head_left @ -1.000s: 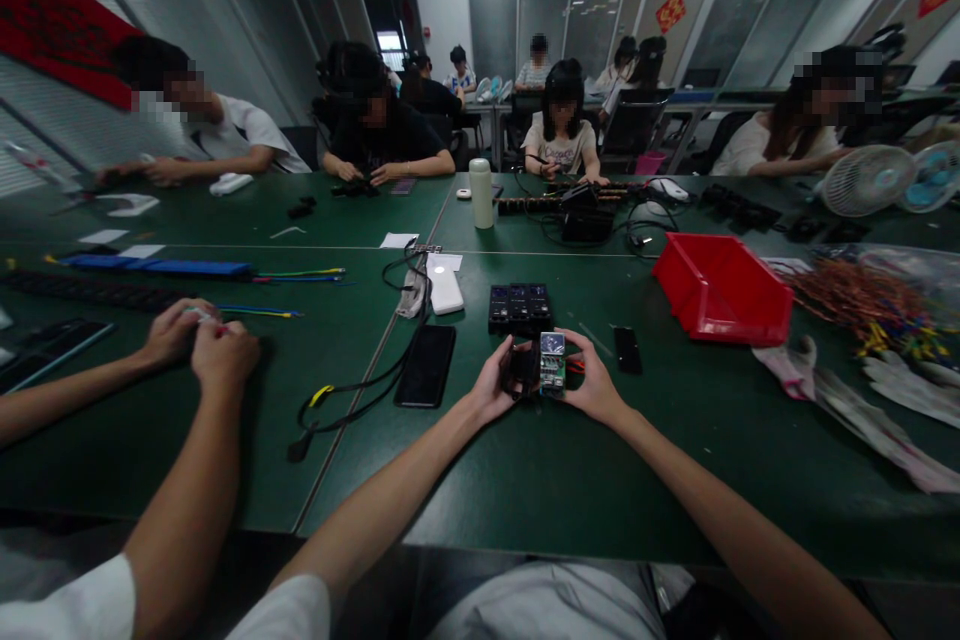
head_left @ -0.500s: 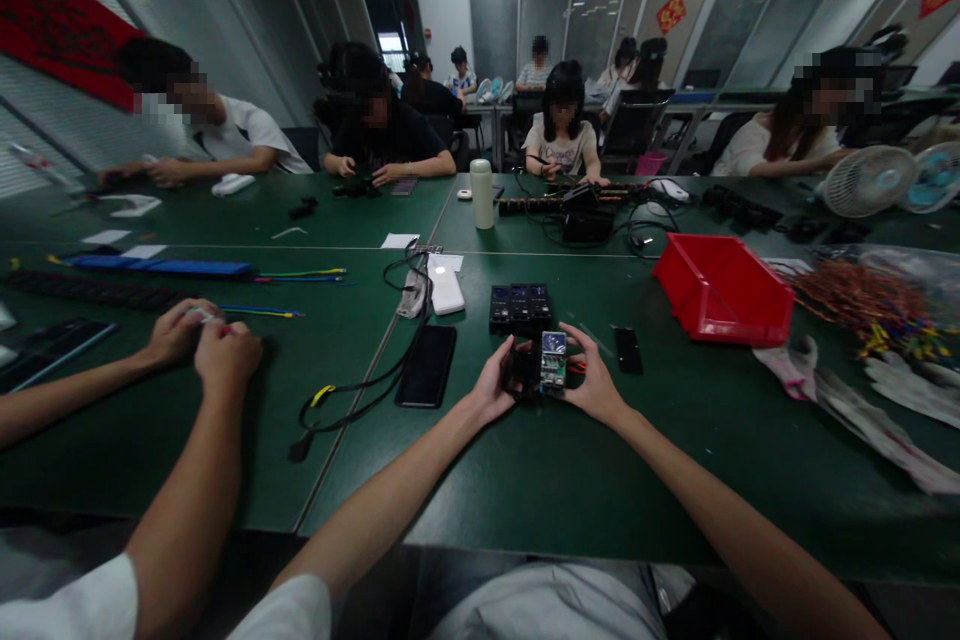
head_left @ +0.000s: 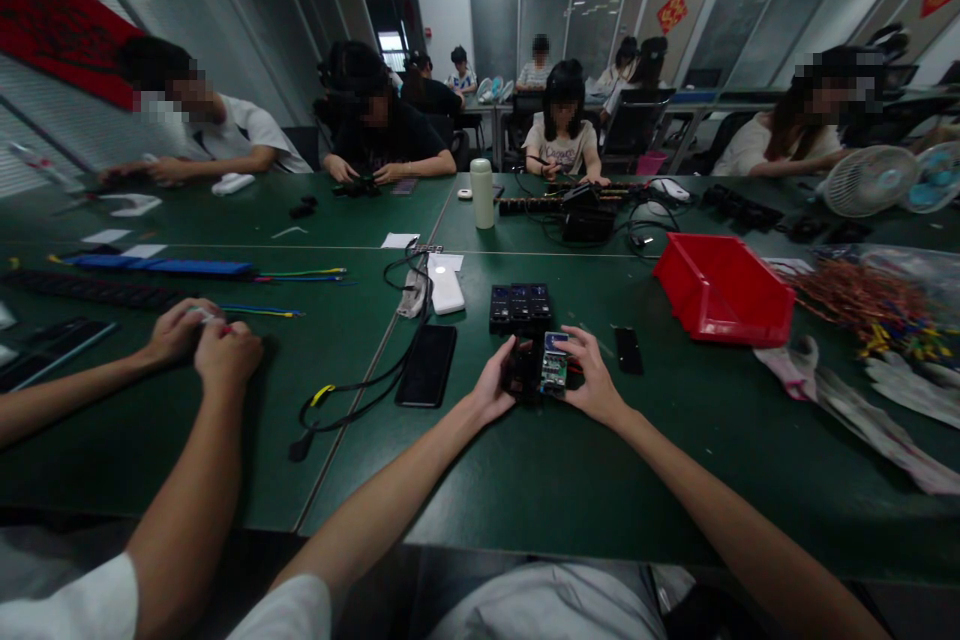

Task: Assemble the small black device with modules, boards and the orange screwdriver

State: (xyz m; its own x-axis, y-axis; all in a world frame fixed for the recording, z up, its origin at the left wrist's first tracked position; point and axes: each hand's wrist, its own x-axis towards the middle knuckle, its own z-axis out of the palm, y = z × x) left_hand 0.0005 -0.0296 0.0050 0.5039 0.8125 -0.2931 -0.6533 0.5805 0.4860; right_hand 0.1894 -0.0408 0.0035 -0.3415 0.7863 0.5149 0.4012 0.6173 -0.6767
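Observation:
My left hand (head_left: pixel 495 384) is closed on a dark plastic housing (head_left: pixel 523 368), thumb and fingers at its left side. Against the housing's right side stands a circuit board (head_left: pixel 554 370) with a small screen at its top. My right hand (head_left: pixel 591 375) grips this board, its fingers over the screen and its thumb low on the right edge. A bit of red wire shows beside the thumb. Just behind my hands several black modules (head_left: pixel 520 306) with small displays sit side by side. A flat black plate (head_left: pixel 628 350) lies to the right of my right hand.
A red bin (head_left: pixel 724 295) stands at right, near gloves (head_left: pixel 847 410) and bundled wires (head_left: pixel 862 305). On the left lie a black phone (head_left: pixel 426 367), a cable (head_left: pixel 360 400) and a white power bank (head_left: pixel 447 288). A co-worker's hands (head_left: pixel 206 345) work further left. A bottle (head_left: pixel 482 195) stands behind.
My right fingers have moved left and over the top of the circuit board, covering part of its screen. The board leans slightly more. My left hand stays in place.

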